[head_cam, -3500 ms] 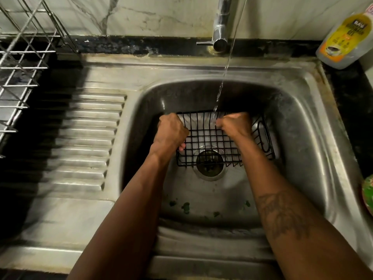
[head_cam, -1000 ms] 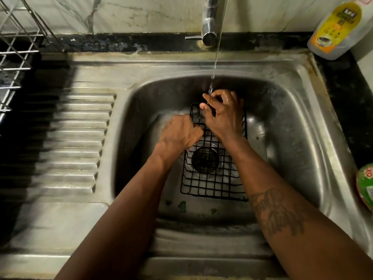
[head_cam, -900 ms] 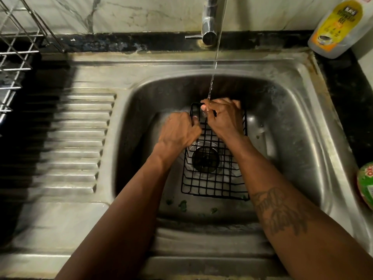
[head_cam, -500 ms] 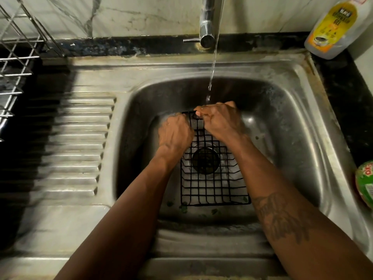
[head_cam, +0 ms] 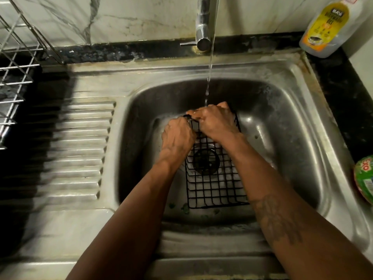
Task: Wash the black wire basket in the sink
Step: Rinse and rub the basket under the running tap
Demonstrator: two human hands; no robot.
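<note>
The black wire basket [head_cam: 214, 188] stands in the steel sink [head_cam: 292, 138], its long side running away from me, over the drain [head_cam: 205, 161]. My left hand [head_cam: 177, 136] grips the basket's far left corner. My right hand [head_cam: 217, 122] is closed over the far rim beside it. A thin stream of water [head_cam: 210, 73] falls from the tap [head_cam: 201, 27] onto my right hand's knuckles. The basket's far end is hidden under both hands.
A ribbed draining board [head_cam: 80, 148] lies left of the bowl, with a steel dish rack [head_cam: 14, 77] at the far left. A dish soap bottle [head_cam: 325, 27] leans at the back right. A green packet [head_cam: 365, 178] sits at the right edge. Green scraps [head_cam: 184, 208] lie on the sink floor.
The basket was turned from lying sideways to lengthwise. In the last second both hands slid to its far rim and closed there; the right hand's fingers were spread before.
</note>
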